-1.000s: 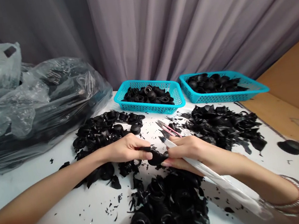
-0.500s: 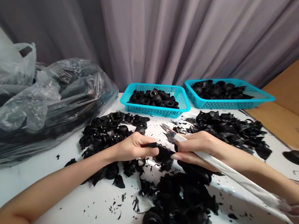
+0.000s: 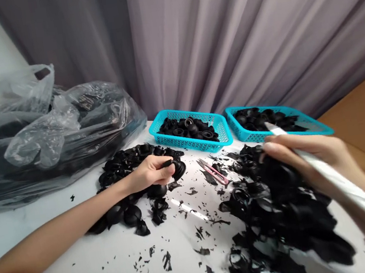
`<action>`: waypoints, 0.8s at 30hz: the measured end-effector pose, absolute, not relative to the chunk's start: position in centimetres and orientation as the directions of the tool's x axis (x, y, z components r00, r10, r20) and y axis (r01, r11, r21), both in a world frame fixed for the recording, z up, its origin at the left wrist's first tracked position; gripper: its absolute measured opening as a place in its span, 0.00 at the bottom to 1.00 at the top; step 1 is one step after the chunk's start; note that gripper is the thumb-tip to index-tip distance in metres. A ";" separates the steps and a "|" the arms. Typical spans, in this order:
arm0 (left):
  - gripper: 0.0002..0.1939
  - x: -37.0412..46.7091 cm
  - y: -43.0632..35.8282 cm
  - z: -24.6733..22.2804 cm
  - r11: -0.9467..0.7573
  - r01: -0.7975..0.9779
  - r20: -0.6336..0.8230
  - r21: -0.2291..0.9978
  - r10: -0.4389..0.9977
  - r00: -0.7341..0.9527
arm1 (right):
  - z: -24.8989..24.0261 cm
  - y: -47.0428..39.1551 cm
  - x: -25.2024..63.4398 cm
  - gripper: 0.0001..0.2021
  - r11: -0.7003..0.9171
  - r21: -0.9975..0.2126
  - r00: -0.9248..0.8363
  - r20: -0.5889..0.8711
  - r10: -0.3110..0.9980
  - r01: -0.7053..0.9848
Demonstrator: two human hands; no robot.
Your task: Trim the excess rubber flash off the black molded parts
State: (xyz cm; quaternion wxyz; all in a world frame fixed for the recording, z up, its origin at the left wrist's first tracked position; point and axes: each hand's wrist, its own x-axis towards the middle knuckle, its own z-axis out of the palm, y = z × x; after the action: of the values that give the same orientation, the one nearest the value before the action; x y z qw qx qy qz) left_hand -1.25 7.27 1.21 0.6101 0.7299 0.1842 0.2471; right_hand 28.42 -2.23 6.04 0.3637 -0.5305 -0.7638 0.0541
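My left hand (image 3: 155, 171) is closed on a black ribbed rubber part (image 3: 178, 168), pinched between thumb and fingers above a pile of similar parts. On the right, my right hand (image 3: 313, 152) is closed, slightly blurred, with a long white stick-like thing (image 3: 335, 181) running through it and back along the forearm. Under its thumb and fingers, a large dark mass of joined black rubber sheet (image 3: 294, 211) hangs down over the table; its exact grip is partly hidden. Pink-handled thread snips (image 3: 214, 172) lie on the table between the hands.
Two blue baskets (image 3: 192, 143) with black rubber parts stand at the back. A pile of ribbed parts (image 3: 124, 164) lies by my left hand. To the left is a large clear plastic bag (image 3: 103, 116) full of dark things. Black scraps (image 3: 167, 261) litter the white table.
My hands have moved apart, the right one going right with the black sheet, which has left the front middle. The left hand keeps a ribbed part. The snips now lie in plain sight.
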 end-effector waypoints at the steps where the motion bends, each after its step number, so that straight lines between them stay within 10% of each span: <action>1: 0.25 -1.4 7.1 1.6 -0.203 -0.034 0.145 0.979 0.564 0.813 | 6.0 -1.6 27.0 0.21 0.455 -0.481 -0.168 0.527 0.833 0.749; 15: 0.21 -1.3 3.7 4.2 -0.753 -0.142 0.597 0.642 0.375 0.710 | 5.5 -1.8 19.5 0.09 0.409 -0.723 -0.340 0.251 0.906 0.557; 24: 0.13 -0.5 2.7 2.6 -0.633 0.079 0.370 0.770 0.543 0.754 | 5.7 -1.5 20.2 0.14 0.215 -0.859 -0.341 0.050 0.939 0.464</action>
State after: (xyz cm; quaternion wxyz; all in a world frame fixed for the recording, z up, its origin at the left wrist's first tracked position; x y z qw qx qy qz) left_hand -0.49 2.66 2.64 0.3874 0.8526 0.1824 0.2996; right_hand 20.20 -1.54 5.71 0.3021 -0.4881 -0.7184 0.3929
